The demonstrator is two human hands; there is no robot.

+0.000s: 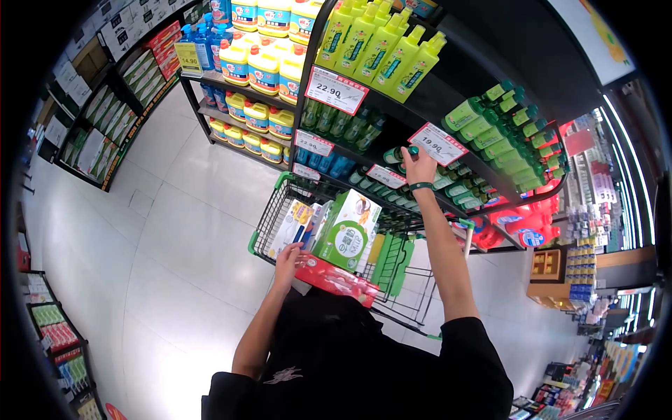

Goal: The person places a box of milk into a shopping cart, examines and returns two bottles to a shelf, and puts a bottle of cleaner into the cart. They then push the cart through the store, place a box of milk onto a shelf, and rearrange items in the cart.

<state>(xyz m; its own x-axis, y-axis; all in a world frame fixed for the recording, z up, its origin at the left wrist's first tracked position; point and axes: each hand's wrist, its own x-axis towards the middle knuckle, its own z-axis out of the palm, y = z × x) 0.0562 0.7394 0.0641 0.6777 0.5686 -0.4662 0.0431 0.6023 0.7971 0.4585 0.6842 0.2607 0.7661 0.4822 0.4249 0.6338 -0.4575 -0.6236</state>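
Observation:
My right hand [419, 166] reaches to the shelf below a 19.90 price tag [435, 143], its fingers closed round a dark green bottle [395, 155] near its cap. At the cart's left side, my left hand [288, 264] is raised with its fingers apart, beside a red box [334, 278] and just below a dark blue, phone-like item [299, 234]. The shopping cart [260, 241] also holds a green and white carton [348, 234] and a white box with yellow print [294, 218].
Yellow-green bottles [378, 52] line the upper shelf, with more green bottles [500, 136] to the right. Yellow jugs [263, 68] fill shelves at the upper left. Tiled floor [189, 231] lies left of the cart, and another shelf [105, 119] stands beyond it.

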